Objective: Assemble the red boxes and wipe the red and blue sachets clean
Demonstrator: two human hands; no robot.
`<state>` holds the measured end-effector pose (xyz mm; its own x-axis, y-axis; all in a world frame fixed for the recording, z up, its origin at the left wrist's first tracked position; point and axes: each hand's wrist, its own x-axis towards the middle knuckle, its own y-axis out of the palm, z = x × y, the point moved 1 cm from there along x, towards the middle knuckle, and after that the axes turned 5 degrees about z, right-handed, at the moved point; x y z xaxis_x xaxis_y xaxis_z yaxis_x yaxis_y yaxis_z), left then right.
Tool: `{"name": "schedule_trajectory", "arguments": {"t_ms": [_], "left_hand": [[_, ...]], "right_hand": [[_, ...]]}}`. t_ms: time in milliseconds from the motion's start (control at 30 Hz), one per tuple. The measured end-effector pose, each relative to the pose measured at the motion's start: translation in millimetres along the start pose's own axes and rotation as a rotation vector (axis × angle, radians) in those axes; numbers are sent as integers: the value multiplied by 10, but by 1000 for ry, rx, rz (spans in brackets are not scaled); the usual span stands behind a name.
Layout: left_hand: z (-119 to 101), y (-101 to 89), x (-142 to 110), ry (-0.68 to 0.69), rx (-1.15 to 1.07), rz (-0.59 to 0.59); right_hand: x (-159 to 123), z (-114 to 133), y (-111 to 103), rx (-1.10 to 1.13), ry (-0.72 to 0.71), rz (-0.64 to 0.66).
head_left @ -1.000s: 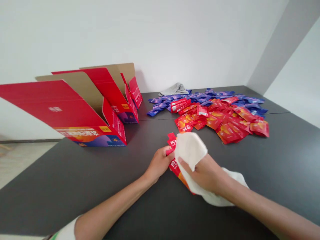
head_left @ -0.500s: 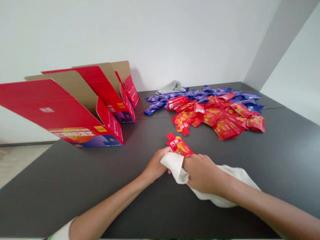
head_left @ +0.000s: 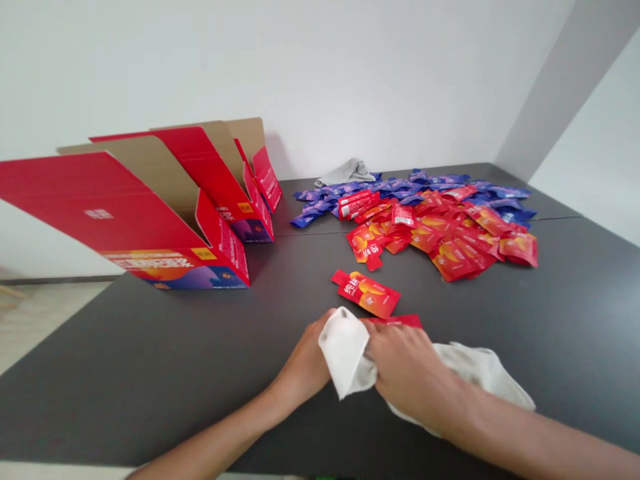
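Observation:
My left hand and my right hand meet over a crumpled white cloth, and both seem to grip it. One long end of the cloth trails out past my right hand. A red sachet with an orange pattern lies flat on the dark table just beyond my hands, not touching them. The edge of a second red sachet pokes out from under my right hand, and the rest of it is hidden. Farther off lies a heap of red sachets.
Behind the red heap spreads a layer of blue sachets, with a grey cloth at the back. Two open red-and-tan cartons stand at the table's left. Walls bound the back and right.
The orange-patterned sachet has left my hands and lies flat on the table. My hands and the cloth have shifted right and nearer me, and a second red sachet now shows beneath my right hand.

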<state>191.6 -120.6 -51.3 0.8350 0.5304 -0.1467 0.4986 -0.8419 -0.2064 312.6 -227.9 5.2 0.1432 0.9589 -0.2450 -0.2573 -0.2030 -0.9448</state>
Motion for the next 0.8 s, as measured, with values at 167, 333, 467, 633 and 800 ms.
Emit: {"name": "schedule_trajectory", "arguments": {"t_ms": [167,333,467,633,800], "left_hand": [[-22,18,19,17,41,53],[-124,-11,8,66,125,-3],[-295,-256,-19,8,148,14],[-492,-927,-2,8,46,-38],[-458,-1593,114,-5,13,-252]], "right_hand": [[6,-59,-55,-77,86,22],[44,-213,-119,-99,51,-12],[24,-795,-372,-90,325,-46],[-43,-1426,-585,60,392,-96],[3,-1860,-506,49,436,-83]]}}
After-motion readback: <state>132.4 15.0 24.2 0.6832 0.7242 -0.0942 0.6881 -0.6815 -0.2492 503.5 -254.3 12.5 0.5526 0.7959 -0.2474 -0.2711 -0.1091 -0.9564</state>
